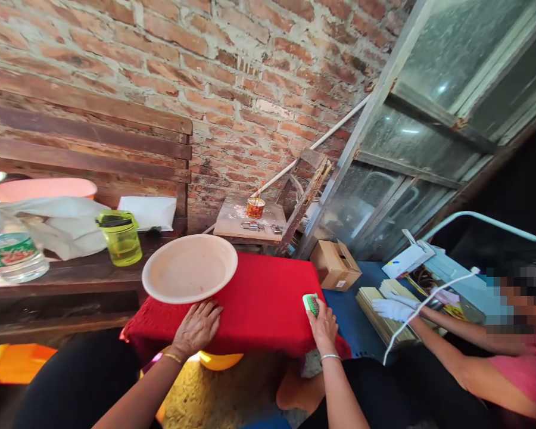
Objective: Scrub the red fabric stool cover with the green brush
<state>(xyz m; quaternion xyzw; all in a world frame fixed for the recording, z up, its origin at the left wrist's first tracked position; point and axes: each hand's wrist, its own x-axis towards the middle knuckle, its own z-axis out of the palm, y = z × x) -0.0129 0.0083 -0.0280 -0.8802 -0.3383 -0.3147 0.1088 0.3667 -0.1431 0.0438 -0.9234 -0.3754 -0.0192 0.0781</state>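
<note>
My left hand lies flat on the red cloth at the table's near edge, fingers stretched out and holding nothing. Just beyond its fingertips sits a wide, shallow, whitish basin; whether the fingers touch its rim I cannot tell. At the right end of the same cloth, my right hand is closed around a small green and white brush with a dark dotted face. My fingers and palm hide part of it.
A yellow-green drinking cup, a water bottle and a white packet stand on the wooden bench at left. Behind are a small table and a cardboard box. At right, a co-worker's gloved hands rest on stacked strips.
</note>
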